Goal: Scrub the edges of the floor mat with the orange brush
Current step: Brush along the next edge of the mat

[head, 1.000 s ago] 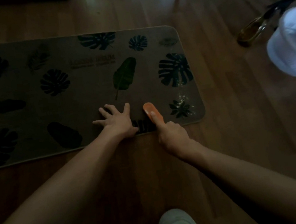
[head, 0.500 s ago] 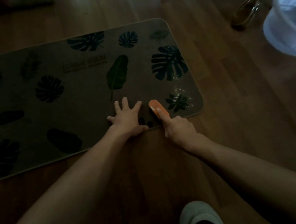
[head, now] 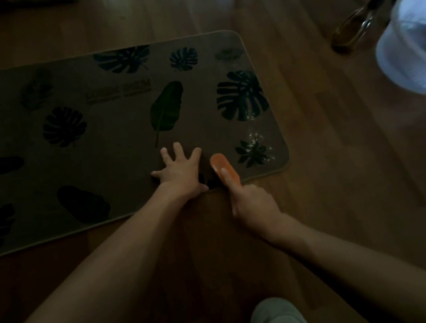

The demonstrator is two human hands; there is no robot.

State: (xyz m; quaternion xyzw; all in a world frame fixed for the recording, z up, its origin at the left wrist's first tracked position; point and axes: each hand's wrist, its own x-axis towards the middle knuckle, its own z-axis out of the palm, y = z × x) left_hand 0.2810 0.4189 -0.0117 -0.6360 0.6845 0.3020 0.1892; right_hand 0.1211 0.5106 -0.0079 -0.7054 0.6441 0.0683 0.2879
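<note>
Pointing away, apparently leftward, orange brush (head: 224, 170) crosses mat (head: 109, 126) edge.

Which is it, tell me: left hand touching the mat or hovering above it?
Touching. In the head view the left hand lies flat on the mat near its front edge, fingers spread, no gap showing, beside the orange brush that the right hand grips.

the room is very dim and the whole view is murky and brownish, with the leaf prints on the floor mat (head: 109, 126) sinking almost to black. faint light pools as soft glare on the wooden floor (head: 343, 171) at the top. a pale, blurred cloth shape (head: 416, 45) glows at the right edge, smeared and stretched by the wide lens.
</note>
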